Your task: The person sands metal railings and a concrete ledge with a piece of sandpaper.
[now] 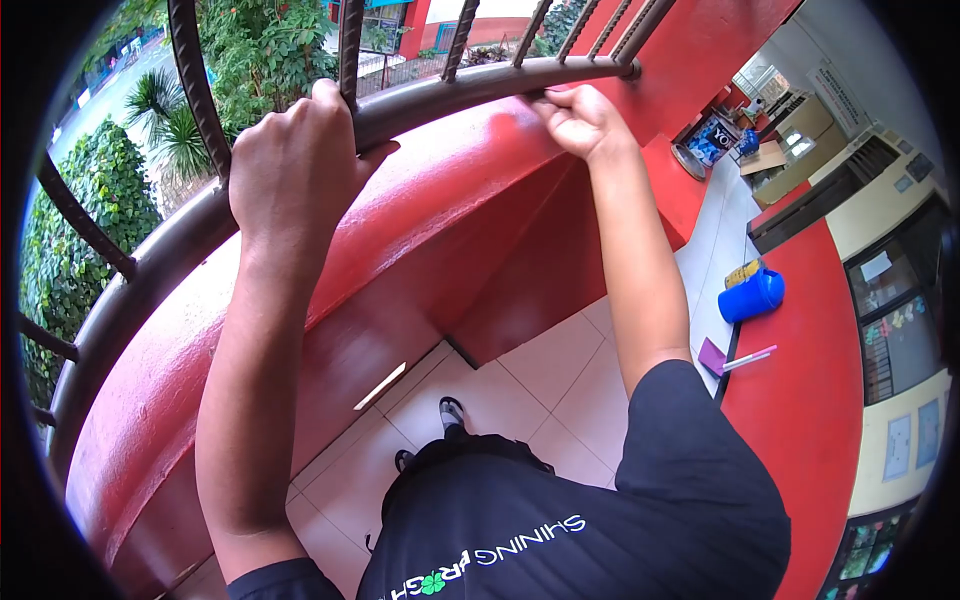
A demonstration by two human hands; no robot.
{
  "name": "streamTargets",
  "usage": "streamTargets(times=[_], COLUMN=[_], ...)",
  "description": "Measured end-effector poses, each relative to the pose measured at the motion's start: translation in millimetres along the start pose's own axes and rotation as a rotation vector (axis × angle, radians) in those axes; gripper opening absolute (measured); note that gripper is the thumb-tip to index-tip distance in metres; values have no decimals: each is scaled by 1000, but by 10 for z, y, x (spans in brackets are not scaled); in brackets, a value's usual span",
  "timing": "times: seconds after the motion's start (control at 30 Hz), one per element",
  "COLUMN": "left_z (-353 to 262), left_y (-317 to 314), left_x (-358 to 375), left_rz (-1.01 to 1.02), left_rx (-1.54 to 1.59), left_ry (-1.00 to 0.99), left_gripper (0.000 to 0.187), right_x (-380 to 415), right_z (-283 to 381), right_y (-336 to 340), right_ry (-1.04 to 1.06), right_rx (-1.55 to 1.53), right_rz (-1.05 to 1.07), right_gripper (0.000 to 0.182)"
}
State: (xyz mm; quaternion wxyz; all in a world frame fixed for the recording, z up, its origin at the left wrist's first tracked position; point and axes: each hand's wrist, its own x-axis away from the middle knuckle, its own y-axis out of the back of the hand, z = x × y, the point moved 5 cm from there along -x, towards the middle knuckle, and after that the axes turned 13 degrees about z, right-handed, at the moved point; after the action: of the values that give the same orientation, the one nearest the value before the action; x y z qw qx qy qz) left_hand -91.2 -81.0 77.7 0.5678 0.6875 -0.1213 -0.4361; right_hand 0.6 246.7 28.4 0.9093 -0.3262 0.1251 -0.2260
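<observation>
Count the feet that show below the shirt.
2. One foot stands on the floor tiles near the red wall; the other foot is mostly hidden, its tip poking out beside the black clothing.

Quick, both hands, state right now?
Left hand: closed around the rail.
Right hand: fingers partly curled at the rail's underside; grip cannot be told.

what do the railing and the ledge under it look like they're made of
Railing: probably dark-painted metal, slightly glossy; the upright bars show ridges like rebar.
Ledge: likely painted concrete or plaster, glossy red, with bright reflections on a slightly uneven surface.
</observation>
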Motion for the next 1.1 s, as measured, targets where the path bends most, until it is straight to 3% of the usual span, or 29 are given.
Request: streamTargets(times=[0.07, 0.13, 0.17, 0.2, 0.27, 0.33, 0.4, 0.43, 0.47, 0.53, 0.57, 0.6, 0.67, 0.73, 0.8, 0.87, 0.93, 1.0, 1.07, 1.1], left_z=[-1, -15, 4, 6, 0, 5, -5, -15, -21, -25, -22, -32, -35, -38, -36, -33, -54, -49, -67, -76], left_y=[13, 37, -3, -28, -11, 15, 11, 19, 22, 19, 11, 26, 51, 64, 35, 14, 51, 63, 68, 70], left_x=[4, 1, -11, -5, 5, -5, -5, -5, -15, 1, 3, -3, 12, -2, -7, -14, 9, 3, 7, 12], left_rz=[-10, -21, 2, 12, -22, 18, 6, 42, 47, 23, 25, 17, -2, -2, 75, 92, -6, -1, 22, 22], left_rx=[2, 21, 15, 16, 10, 2, 4, -10, -8, -45, -49, -49, -38, -54, -66, -48, -103, -98, -89, -90], left_ry=[5, 0, -18, -13, -26, -5, -17, 4, 3, 6, 7, 7, 12, 13, 44, 49, 15, 14, 34, 32], left_gripper=[63, 50, 64, 64, 65, 66, 67, 68, 68, 71, 73, 73, 59, 60, 80, 82, 63, 63, 63, 63], right_x=[178, 280, 417, 414, 116, 27, 118, 280, 385, 16, -170, -326, -329, -98, -35, -356, -806, -1049, -1246, -1329], right_z=[128, -154, -311, -339, -111, 131, -102, -313, -441, -295, -130, 90, 141, -134, -145, 248, 661, 892, 1002, 1115], right_y=[-167, -420, -583, -551, -20, 161, -118, -351, -483, 35, 239, 530, 472, 183, 180, 719, 1410, 1737, 1930, 1942], right_ry=[28, -149, -181, -176, 27, 47, -17, -132, -176, -183, 26, 85, 123, 55, 21, 49, 139, 131, 148, 86], right_rx=[128, 170, 188, 183, -117, -109, -3, 188, 147, -155, -241, -220, -260, 4, 39, -248, -453, -497, -743, -512], right_rz=[-77, 154, 217, 232, 20, -111, 19, 191, 217, 218, 30, -30, -89, 48, 102, 5, -187, -211, -196, -181], right_gripper=[39, 40, 41, 43, 42, 36, 39, 39, 40, 34, 34, 35, 38, 40, 42, 42, 41, 40, 30, 26])
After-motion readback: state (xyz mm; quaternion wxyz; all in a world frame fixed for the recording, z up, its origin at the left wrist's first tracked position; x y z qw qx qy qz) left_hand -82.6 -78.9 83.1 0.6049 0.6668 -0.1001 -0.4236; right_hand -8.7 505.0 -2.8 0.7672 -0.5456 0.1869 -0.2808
